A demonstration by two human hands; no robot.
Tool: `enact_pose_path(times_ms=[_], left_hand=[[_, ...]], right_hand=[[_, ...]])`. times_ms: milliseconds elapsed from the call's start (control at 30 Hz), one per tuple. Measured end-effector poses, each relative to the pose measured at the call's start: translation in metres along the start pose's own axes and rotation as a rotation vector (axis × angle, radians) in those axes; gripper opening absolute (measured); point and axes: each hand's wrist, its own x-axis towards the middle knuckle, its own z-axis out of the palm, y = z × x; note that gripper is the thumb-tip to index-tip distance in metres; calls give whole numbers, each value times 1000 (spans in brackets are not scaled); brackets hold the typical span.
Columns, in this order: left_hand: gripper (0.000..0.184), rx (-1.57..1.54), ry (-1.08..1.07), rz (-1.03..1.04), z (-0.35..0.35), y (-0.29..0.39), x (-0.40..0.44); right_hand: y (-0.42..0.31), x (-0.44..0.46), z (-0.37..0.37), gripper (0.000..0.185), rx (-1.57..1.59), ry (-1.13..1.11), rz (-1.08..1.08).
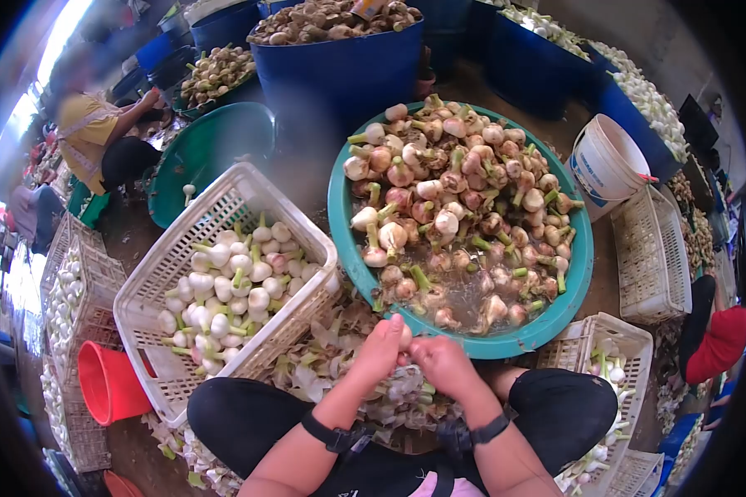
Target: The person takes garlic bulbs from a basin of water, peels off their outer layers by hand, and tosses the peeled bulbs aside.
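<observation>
My left hand [380, 348] is closed around a garlic bulb [405, 336], of which a pale, rounded part shows past the fingers. Close against it, my right hand [444, 363] has its fingers curled in a pinch at the bulb; what lies inside them is hidden. Both hands are over a heap of garlic peels [315, 358], at the near rim of a teal tub [586, 257]. Unpeeled garlic bulbs [448, 219] with short green stems fill the tub, partly in murky water. To the left, a white plastic crate [162, 273] holds peeled white garlic bulbs [228, 290].
A red bucket [108, 385] stands left of the crate, and a white bucket [609, 161] right of the tub. Another crate [638, 348] sits by my right knee. Blue barrels [336, 79] of garlic stand behind. A person in yellow [95, 137] sits at back left.
</observation>
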Motion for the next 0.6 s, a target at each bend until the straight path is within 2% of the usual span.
enact_pose_path(times_ms=[33,167,300,367,400,500,533,600], left_hand=[[46,5,-13,154,0,3,0],[29,41,-3,167,-5,16,-16],[17,-172,-48,89,-10,13,-19],[19,-307,-115,-41,-15,20,-25],[19,-305,-119,-46,-16,20,-26],[21,-270,-63,-20,-14,18,-21],[20,-241,-73,-1,-13,16,-19],[19,-204,-87,18,-14,13,-14]], right_hand=[[-21,-4,1,19,-84,46,-41],[-41,-9,11,22,-297,82,-72],[-25,0,26,26,-143,103,49],[-20,5,24,29,796,-134,502],[-19,1,25,29,798,-130,508],[-35,-8,14,24,296,25,131],[-37,-9,13,24,297,26,134],[-40,-10,12,21,-164,30,-50]])
